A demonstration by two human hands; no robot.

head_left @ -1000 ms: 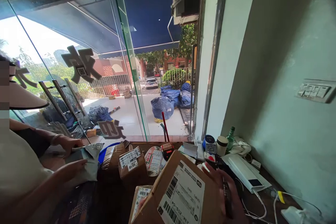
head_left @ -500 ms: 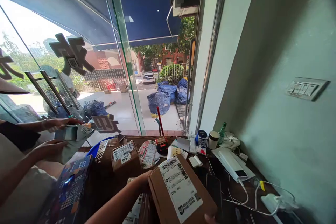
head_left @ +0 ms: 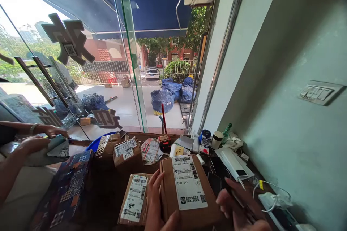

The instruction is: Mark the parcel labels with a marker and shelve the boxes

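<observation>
A brown carton (head_left: pixel 168 195) with a white shipping label stands in front of me at the table's near side. My left hand (head_left: pixel 157 202) rests along its left side, fingers spread and partly over the edge. A smaller labelled box (head_left: pixel 133 199) lies just left of that hand. My right hand (head_left: pixel 238 205) is to the right of the carton, apart from it and blurred; its fingers are bent around something thin and dark that I cannot make out.
Further back are a box labelled 6010 (head_left: pixel 127 152), a red and black device (head_left: pixel 164 143) and a white power bank with cables (head_left: pixel 233 164). At the left, a patterned box (head_left: pixel 67 191) stands near another person's hands holding a grey parcel.
The carton has settled flatter and turned more upright in view. My left hand has come onto its left side, uncovering the smaller box. My right hand has left the carton and moved right.
</observation>
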